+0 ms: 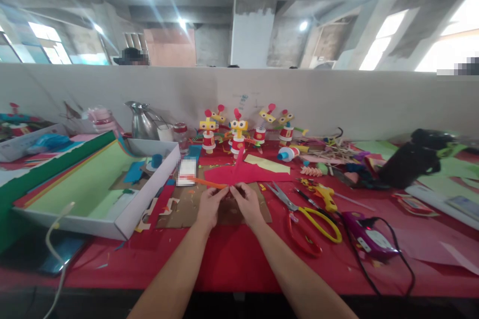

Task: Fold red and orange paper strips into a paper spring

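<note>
Above a brown cardboard sheet (179,213), my left hand (210,205) and my right hand (247,202) meet with their fingertips pinched close together. An orange paper strip (209,183) runs left from the pinch, with its end at my left fingers. At the fingertips a small bit of red or pink shows, and my right hand is closed there; what exactly it grips is too small to tell. Just beyond my fingers lies red paper (262,174), with a narrow red strip (238,160) standing up from it.
Several paper-cup robot figures (238,134) stand by the partition. Right of my hands lie scissors (299,209), red-handled pliers (299,237), a yellow glue gun (327,197) and a purple power strip (368,237) with a cord. A white box (149,199) of coloured paper sits left.
</note>
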Available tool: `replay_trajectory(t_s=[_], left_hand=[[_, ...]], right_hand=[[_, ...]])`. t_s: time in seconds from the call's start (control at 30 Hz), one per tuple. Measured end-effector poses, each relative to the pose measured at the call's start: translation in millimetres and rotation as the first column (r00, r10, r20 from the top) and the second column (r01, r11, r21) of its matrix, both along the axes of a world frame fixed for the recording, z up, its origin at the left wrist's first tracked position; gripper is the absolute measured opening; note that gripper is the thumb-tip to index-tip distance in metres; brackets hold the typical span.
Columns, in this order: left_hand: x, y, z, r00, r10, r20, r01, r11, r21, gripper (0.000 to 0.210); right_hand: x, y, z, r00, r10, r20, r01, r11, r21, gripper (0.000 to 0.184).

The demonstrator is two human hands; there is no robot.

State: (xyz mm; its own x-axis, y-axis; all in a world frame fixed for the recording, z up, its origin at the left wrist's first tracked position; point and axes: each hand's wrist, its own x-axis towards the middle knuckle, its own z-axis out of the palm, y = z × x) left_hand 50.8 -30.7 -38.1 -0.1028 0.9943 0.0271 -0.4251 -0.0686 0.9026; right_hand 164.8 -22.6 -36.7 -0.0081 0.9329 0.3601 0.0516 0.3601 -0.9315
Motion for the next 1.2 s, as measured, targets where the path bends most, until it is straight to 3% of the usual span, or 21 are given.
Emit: replay_trajectory(t_s=[0.3,0.6,0.83,1.2], left_hand=[[-0.3,0.2,2.5,0.996,0.010,0.089,-0.006,0.999,-0.045,0.023],[3.4,-0.4,5.6,0.976,-0.043,0.215,0.057,0.996,-0.062,0.020],[1.0,-1.6,10.0,0.968,0.036,0.247,-0.005,0.992,-0.128,0.024],[0.2,-2.0,12.1,0.962,0.014,0.272,0.025,0.990,-0.138,0.021]], right_hand=[[-5.1,-4.0,-1.2,0.999,-0.018,0.042,0.017,0.999,0.034,0.023],[-4.8,-3.4,3.1,0.983,0.078,-0.168,-0.098,0.989,-0.114,0.024],[-7.2,-3.4,-4.1,0.999,0.047,-0.022,-0.046,0.998,0.037,0.017],[-7.9,-8.2,0.1,0.998,0.045,-0.031,-0.043,0.996,0.073,0.017]])
